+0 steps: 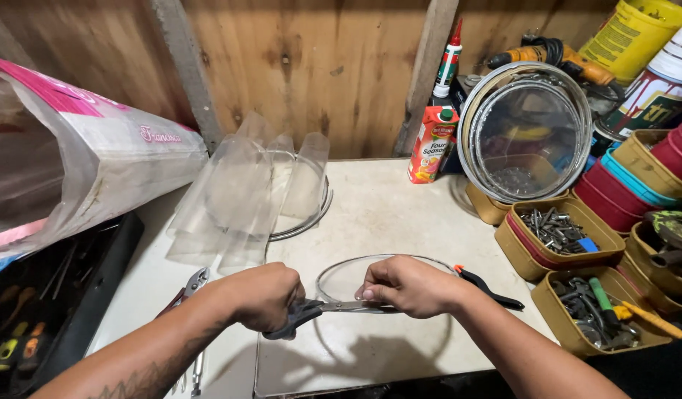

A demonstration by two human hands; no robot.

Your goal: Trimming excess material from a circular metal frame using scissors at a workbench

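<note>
While the left hand point(261, 297) has its fingers point(285, 301) clamped on the dark handles of metal scissors point(319, 309), the right hand point(407, 286) pinches the thin clear plastic disc point(341, 279) lying on the cream desk point(385, 207), with a red-and-orange juice carton point(432, 144) upright at the wooden wall behind and a white-and-pink sack point(97, 159) far left.

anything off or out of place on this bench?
Nothing spilled or broken. Left hand holds scissors at a clear plastic ring steadied by the right hand. Oddities: a clear round lid stands on edge against the tubs, and clear plastic sheets lie loosely fanned at the wall.
</note>
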